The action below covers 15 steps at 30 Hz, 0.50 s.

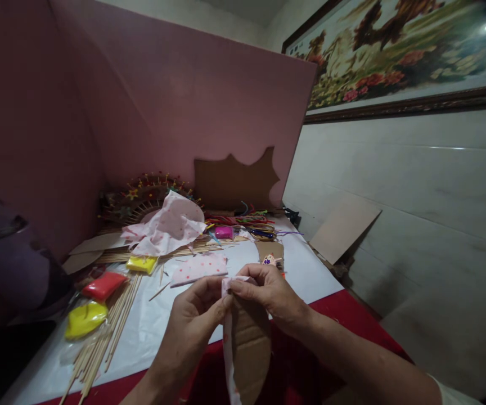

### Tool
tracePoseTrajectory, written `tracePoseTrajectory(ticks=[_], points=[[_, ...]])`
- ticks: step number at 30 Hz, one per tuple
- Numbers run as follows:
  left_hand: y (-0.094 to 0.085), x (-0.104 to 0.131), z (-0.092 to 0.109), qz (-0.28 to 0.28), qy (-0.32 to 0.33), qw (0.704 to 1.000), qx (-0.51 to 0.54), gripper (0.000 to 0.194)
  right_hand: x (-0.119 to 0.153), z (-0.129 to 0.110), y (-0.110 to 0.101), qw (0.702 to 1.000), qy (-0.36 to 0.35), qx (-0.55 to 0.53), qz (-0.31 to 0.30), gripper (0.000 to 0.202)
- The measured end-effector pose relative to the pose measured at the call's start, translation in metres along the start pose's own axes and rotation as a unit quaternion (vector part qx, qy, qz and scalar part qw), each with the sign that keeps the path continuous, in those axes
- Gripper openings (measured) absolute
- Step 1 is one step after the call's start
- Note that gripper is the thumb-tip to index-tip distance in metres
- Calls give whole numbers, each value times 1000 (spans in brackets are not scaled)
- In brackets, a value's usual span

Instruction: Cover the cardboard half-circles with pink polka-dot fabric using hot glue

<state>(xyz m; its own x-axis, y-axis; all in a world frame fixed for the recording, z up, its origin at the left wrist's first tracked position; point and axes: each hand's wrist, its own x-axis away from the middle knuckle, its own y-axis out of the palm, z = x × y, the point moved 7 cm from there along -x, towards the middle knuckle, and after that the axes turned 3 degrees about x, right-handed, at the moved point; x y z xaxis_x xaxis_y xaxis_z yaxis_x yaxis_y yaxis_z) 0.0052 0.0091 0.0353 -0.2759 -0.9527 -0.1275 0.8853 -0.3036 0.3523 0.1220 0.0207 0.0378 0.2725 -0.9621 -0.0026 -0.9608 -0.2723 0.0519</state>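
Note:
A curved piece of brown cardboard (251,343) hangs upright between my hands over the table's front edge. Pale pink fabric with red dots (228,360) is folded over its left edge and top. My left hand (194,315) pinches the fabric and cardboard at the upper left, thumb against the edge. At the top, my right hand (270,292) presses the fabric fold down with its thumb. Behind my hands lies a folded piece of the same dotted fabric (201,269), and just beyond my right hand is a small figured item (271,260) I cannot make out.
Thin wooden sticks (120,315) and bags of yellow (86,320) and red clay (104,287) lie left. Crumpled fabric (171,225) sits farther back, near scissors (264,232). Cut cardboard (234,183) leans on the pink panel (184,95). A red cloth (352,315) covers the near edge.

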Motion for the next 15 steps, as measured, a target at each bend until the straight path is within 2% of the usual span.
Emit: tracePoseTrajectory(ticks=[4, 9, 12, 15], points=[[-5, 2, -4, 51, -2, 999, -9, 30, 1, 1, 0, 1000, -14, -11, 9, 36], [-1, 2, -5, 43, 25, 999, 6, 26, -1, 4, 1, 999, -31, -12, 18, 35], [-1, 2, -7, 44, 12, 999, 14, 29, 0, -1, -4, 992, -69, 92, 42, 32], [-4, 2, -7, 59, 0, 998, 9, 32, 9, -23, -11, 942, -175, 258, 122, 24]])
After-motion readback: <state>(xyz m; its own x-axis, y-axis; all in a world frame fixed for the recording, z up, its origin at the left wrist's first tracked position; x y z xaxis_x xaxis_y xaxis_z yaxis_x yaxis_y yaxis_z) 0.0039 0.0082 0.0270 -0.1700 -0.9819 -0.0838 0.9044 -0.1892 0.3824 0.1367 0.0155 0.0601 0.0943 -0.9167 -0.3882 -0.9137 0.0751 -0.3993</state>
